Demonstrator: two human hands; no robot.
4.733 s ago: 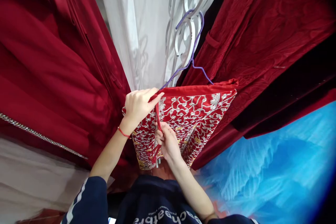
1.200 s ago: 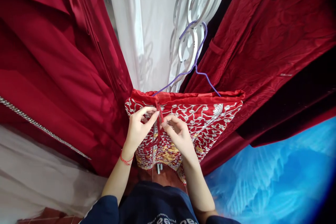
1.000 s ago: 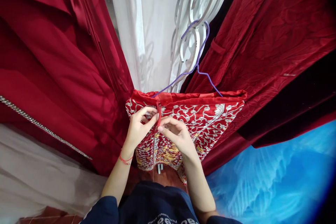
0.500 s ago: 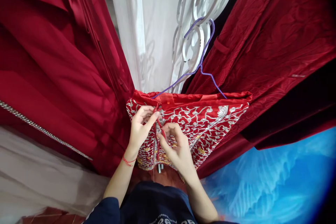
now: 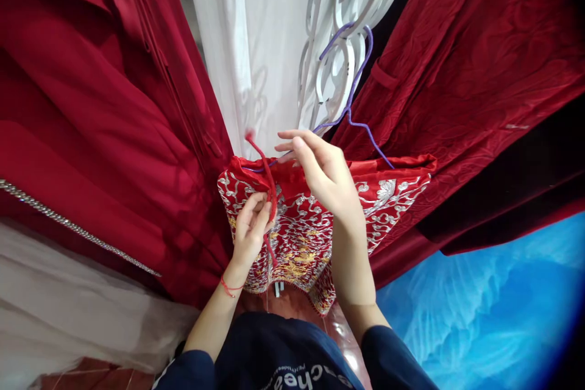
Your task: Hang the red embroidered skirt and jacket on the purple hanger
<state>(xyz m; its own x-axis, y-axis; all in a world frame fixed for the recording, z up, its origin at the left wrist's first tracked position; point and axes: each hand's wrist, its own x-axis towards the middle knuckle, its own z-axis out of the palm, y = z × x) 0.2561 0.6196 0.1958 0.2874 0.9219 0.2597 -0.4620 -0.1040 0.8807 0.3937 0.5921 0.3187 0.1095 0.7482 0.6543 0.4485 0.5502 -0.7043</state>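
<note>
A red garment point(image 5: 299, 237) with silver and gold embroidery hangs in front of me on a purple wire hanger point(image 5: 351, 111). My left hand point(image 5: 253, 225) pinches a red drawstring cord point(image 5: 269, 178) near the garment's left side. One end of the cord sticks up above the red waistband point(image 5: 365, 169), blurred; another end dangles below my left fingers. My right hand point(image 5: 326, 173) is raised in front of the waistband, fingers stretched out with nothing visible in them. It covers part of the waistband and of the hanger's left arm.
The hanger hooks on a white scrolled metal frame point(image 5: 340, 73). Plain red cloth point(image 5: 114, 134) hangs at left and patterned dark red cloth point(image 5: 466, 79) at right. White drapery point(image 5: 278, 30) is behind. A blue printed surface point(image 5: 493, 304) lies at lower right.
My right hand has let go of the cord and moved up to the waistband. A cord end has swung above the waistband. My left hand has shifted slightly down and right, still pinching the cord.
</note>
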